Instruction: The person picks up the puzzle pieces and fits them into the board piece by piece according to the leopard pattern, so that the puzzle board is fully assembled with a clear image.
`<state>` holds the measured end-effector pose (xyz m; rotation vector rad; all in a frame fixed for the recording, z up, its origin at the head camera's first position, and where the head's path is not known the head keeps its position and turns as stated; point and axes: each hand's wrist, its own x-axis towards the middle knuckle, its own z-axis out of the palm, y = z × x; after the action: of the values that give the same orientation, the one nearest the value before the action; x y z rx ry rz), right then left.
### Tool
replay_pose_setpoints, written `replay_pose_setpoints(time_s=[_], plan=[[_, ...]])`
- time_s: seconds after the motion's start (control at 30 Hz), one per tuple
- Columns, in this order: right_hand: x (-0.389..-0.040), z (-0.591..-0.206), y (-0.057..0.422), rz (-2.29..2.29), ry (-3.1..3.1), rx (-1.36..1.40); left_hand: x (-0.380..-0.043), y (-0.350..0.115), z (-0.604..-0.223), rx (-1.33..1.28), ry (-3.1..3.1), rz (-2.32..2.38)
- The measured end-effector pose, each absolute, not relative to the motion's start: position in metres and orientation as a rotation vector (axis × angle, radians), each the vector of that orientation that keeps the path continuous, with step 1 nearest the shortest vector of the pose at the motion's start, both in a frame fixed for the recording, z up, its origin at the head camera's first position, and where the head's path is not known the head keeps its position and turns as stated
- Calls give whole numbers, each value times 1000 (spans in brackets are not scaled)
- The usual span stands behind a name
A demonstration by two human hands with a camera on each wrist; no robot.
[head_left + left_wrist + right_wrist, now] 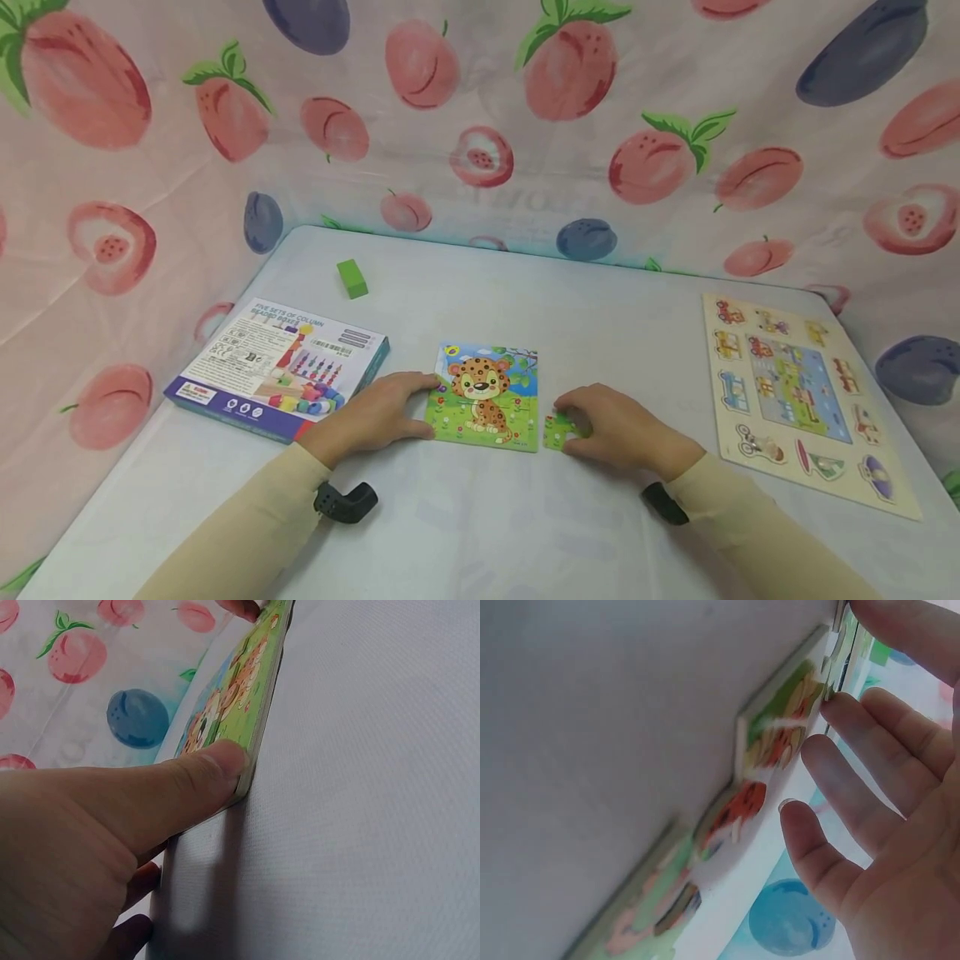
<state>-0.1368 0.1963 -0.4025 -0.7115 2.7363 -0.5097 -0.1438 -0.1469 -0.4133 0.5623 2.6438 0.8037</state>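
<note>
A leopard picture puzzle lies flat in the middle of the table, and in the left wrist view its near edge shows. At its left side is my left hand; the thumb presses on the near corner while the index finger touches higher up the edge. To the puzzle's right, a small gap away, my right hand pinches a small green puzzle piece between thumb and index finger. In the right wrist view its other fingers are loosely spread, beside blurred printed pieces with pale edges.
A flat bead toy box lies left, close to my left forearm. Behind it is a green block. At the right stands out a wooden picture board, lying flat. A fruit-printed cloth hangs behind the table.
</note>
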Motion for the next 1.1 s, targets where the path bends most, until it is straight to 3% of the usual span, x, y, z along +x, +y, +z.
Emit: replay_pose_setpoints(time_s=[1.1], plan=[[-142, -394, 189, -535, 2774, -777, -144, -147, -413, 585, 2649, 810]])
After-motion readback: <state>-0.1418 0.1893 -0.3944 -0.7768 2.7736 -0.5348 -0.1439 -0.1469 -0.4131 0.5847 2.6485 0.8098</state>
